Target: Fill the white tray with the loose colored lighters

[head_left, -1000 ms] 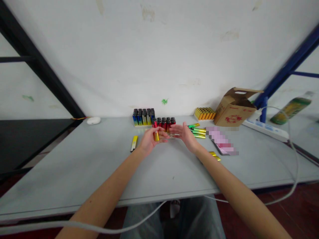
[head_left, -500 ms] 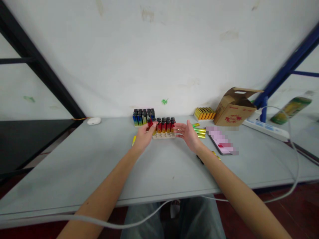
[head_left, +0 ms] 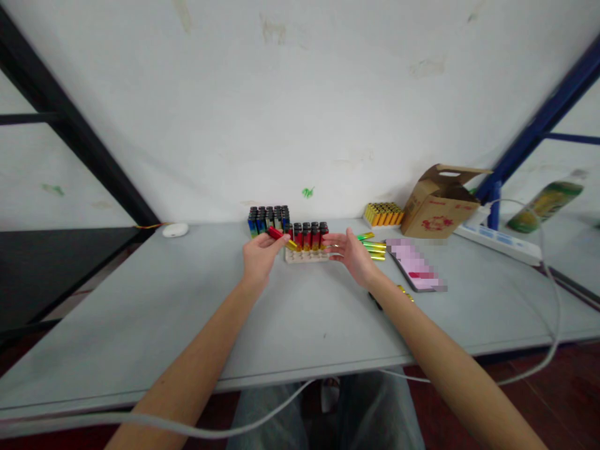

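A red-and-gold lighter (head_left: 275, 233) is pinched between the thumb and fingers of my left hand (head_left: 259, 257), tilted with its gold end down to the right. That end is over the left part of a pale holed tray (head_left: 307, 257). Red lighters with black tops (head_left: 307, 237) stand upright in the tray's back rows, while front holes show bare. My right hand (head_left: 355, 255) is open, its fingers apart and pointing left at the tray's right end; whether they touch it I cannot tell. Behind my left hand stands a block of blue lighters (head_left: 268, 219) with black tops.
Shiny green-gold tubes (head_left: 375, 248) lie right of my right hand, beside a phone (head_left: 417, 269). Farther back are a tray of yellow cylinders (head_left: 383, 214), an open carton (head_left: 440, 209) and a power strip (head_left: 501, 244). A white case (head_left: 175, 230) sits left; a cable (head_left: 225, 426) crosses the front.
My left hand has drawn back slightly to the left, and the red-and-gold lighter in it now shows above the tray, tilted. My right hand has barely moved.
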`<act>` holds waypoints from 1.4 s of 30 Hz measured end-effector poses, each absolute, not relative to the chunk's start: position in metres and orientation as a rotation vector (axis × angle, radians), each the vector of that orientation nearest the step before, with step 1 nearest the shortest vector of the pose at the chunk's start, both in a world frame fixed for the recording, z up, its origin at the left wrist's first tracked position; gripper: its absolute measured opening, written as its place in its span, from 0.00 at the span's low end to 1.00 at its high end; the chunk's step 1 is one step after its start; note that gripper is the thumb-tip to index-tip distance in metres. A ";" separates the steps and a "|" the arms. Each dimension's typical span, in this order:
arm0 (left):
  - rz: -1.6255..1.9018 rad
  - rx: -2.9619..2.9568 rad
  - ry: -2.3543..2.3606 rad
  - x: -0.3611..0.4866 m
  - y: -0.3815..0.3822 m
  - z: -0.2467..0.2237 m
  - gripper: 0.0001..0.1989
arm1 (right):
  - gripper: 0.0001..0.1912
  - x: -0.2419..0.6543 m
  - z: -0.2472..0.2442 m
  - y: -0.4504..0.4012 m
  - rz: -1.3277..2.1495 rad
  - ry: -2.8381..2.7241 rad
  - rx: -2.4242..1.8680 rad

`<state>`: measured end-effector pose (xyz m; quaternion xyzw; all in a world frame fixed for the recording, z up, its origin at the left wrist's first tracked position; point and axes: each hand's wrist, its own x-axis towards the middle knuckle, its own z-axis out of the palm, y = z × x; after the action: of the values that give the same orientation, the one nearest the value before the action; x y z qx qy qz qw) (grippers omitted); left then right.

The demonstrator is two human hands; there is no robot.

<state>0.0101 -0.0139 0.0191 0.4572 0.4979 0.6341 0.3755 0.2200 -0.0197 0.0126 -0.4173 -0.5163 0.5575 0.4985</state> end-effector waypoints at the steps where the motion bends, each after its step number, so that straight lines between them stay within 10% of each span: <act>1: 1.635 1.146 1.291 0.009 -0.013 0.019 0.15 | 0.33 0.220 0.013 -0.020 1.358 -1.239 -1.006; 42: 1.586 1.865 1.470 0.007 0.000 -0.010 0.10 | 0.19 0.215 0.017 -0.025 1.325 -1.208 -1.048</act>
<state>0.0071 -0.0005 -0.0102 0.6464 0.5096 0.5497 0.1427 0.2149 -0.0254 0.0173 -0.4347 -0.5012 0.5498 0.5076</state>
